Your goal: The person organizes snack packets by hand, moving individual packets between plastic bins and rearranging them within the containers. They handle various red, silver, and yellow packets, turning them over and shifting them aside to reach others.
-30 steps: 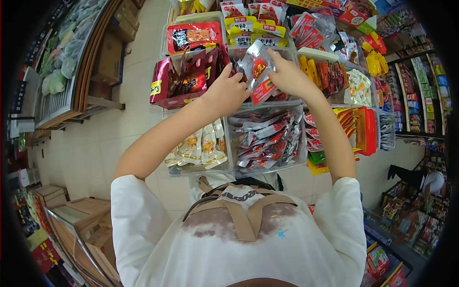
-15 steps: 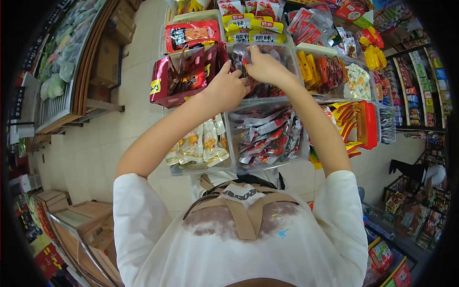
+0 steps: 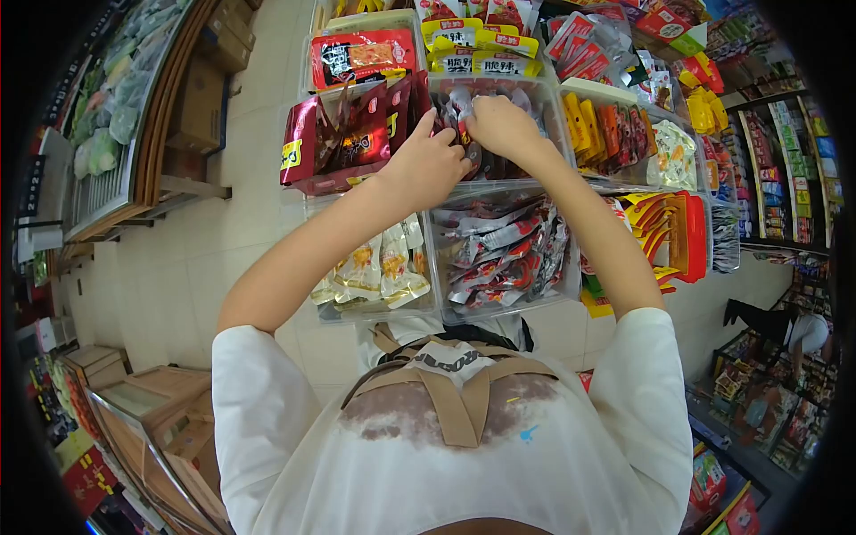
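Note:
Both hands reach into a clear plastic bin (image 3: 555, 116) of dark and silvery snack packets (image 3: 460, 100). My right hand (image 3: 504, 127) is closed, its fingers bent down onto the packets from the right. From the left comes my left hand (image 3: 421, 168), its fingers curled at the bin's left side; what they hold, if anything, is hidden. Left of that hand stand maroon snack bags (image 3: 364, 134) in another bin. Nearer to me, a clear bin holds silver, red and black packets (image 3: 504, 254), beside cream-coloured packets (image 3: 379, 263).
Farther back lie a red snack bag (image 3: 361, 58) and yellow packets (image 3: 481, 61). Yellow and red packets (image 3: 593, 129) fill a bin on the right. Vegetables sit on a rack (image 3: 134, 178) at left, with wooden crates (image 3: 160, 401) below. Another person (image 3: 794, 330) is at far right.
My right hand has come slightly right and toward me, its fingers more tucked in among the packets. My left hand has shifted very little. The view has moved slightly.

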Tool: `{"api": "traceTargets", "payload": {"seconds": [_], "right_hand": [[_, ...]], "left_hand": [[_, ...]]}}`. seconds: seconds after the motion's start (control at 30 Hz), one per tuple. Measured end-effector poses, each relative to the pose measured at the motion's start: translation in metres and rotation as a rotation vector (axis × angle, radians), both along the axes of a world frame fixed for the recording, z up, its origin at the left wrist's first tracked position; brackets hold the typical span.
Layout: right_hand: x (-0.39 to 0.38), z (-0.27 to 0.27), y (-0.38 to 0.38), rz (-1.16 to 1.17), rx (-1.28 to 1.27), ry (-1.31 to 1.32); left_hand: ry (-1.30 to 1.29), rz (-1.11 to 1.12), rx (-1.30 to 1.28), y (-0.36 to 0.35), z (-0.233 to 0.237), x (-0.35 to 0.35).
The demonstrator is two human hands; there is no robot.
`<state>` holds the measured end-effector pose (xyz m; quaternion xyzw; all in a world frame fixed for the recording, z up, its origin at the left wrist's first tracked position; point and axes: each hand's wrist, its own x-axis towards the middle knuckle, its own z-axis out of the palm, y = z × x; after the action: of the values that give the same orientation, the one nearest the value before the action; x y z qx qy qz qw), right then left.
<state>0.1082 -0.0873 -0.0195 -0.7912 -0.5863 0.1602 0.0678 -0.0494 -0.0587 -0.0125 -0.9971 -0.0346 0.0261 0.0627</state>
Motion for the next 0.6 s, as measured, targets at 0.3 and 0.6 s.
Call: {"api": "traceTargets", "payload": {"seconds": [0.3, 0.6], "right_hand": [[-0.004, -0.016, 0.016, 0.008, -0.024, -0.024], [-0.019, -0.010, 0.001, 0.062, -0.042, -0.074]], "left_hand": [[0.025, 0.014, 0.039, -0.005, -0.001, -0.002], [0.072, 0.043, 0.117, -0.014, 0.000, 0.001]]}}
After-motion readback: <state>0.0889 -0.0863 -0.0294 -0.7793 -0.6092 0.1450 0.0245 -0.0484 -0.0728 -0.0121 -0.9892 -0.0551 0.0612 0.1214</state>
